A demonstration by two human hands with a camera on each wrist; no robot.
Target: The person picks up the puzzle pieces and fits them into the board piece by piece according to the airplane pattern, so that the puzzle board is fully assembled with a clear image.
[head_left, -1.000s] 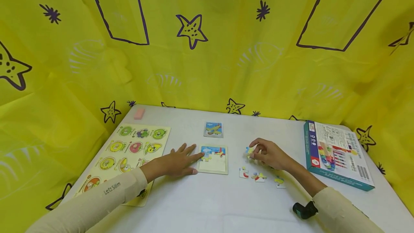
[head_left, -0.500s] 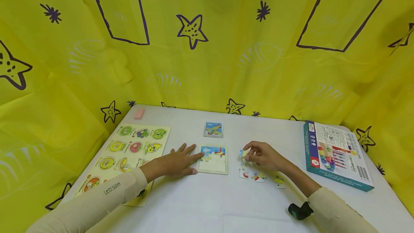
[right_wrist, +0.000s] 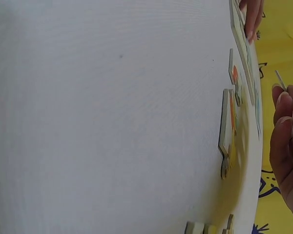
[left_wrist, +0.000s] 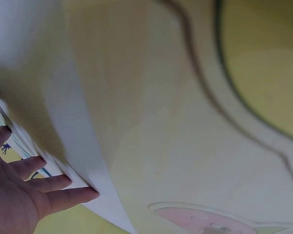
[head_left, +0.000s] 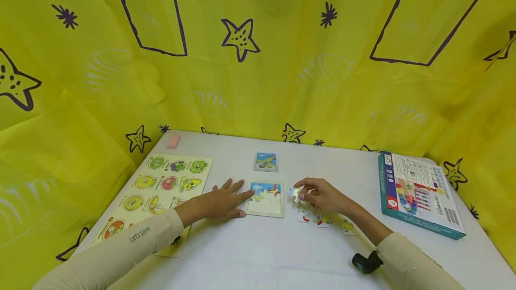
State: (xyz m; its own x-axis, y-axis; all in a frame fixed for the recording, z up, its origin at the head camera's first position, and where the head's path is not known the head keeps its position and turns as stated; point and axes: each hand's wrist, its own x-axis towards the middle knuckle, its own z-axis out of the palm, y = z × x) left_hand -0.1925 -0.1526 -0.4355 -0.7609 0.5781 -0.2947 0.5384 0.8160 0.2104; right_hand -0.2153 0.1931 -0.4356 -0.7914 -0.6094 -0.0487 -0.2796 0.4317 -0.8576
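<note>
In the head view the left hand (head_left: 223,201) lies with fingers spread, touching the left edge of a square puzzle tray (head_left: 264,213), partly filled along its top and upper left. The right hand (head_left: 324,195) pinches a blue-and-yellow puzzle piece (head_left: 295,194) just right of the tray. In the right wrist view that piece (right_wrist: 281,79) shows edge-on between thumb and fingers of the right hand (right_wrist: 289,141), raised off the table. Loose pieces lie below it: one with red (head_left: 304,215), one with red and yellow (head_left: 321,221) and a yellow one (head_left: 347,226). The left wrist view shows the left hand (left_wrist: 22,187) with straight fingers.
A small airplane picture (head_left: 266,162) lies behind the tray. The fruit board (head_left: 135,187) is under the left forearm. A pink block (head_left: 174,141) sits at the back left, a boxed set (head_left: 423,194) at the right, and a black object (head_left: 367,263) beside the right sleeve.
The right hand has moved left toward the tray with the pinched piece. The black object by the right sleeve has shifted left too. The left hand has stayed in place.
</note>
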